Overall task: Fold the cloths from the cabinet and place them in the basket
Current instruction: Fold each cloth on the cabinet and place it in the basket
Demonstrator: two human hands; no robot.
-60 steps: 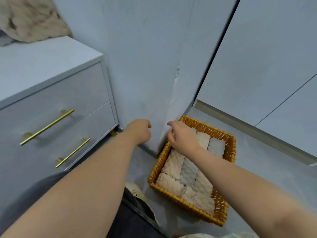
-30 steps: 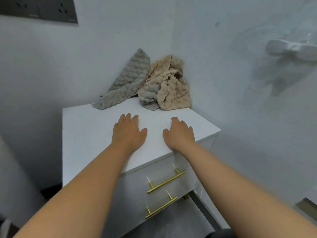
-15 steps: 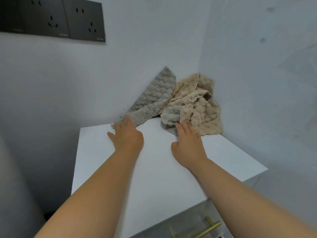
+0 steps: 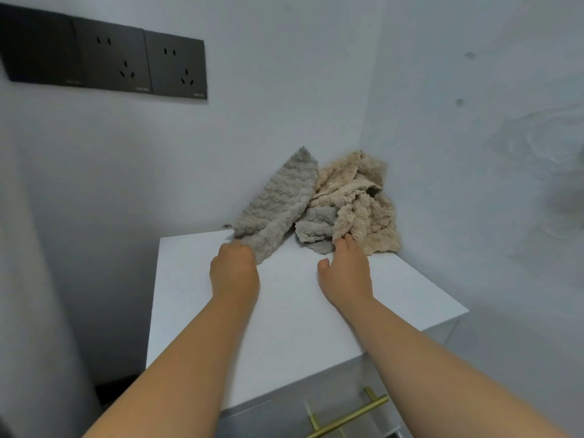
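Head view, left hand (image 4: 235, 267) first: gripping something?

Yes. Closed on the near end of the grey cloth (image 4: 278, 203), with knuckles up and fingertips hidden in the pile.

And the right hand (image 4: 346, 270)?

Not clenched. Stretched forward, with fingertips touching the lower fold of the beige cloth (image 4: 363, 203) and thumb spread aside on the bare top. No pinch to be seen.

Where lying, these cloths?

Unfolded, at the back right corner of the white cabinet top (image 4: 284, 327). Grey: leaning up against the back wall, long and slanted. Beige: crumpled just beside it, touching it, pushed into the corner of the two walls. Also a second grey piece (image 4: 316, 230), tucked under the beige, between both hands.

Anything more around?

Brass drawer handle (image 4: 347, 415) below the front edge. Dark socket panel (image 4: 107, 58) on the wall, up at left.
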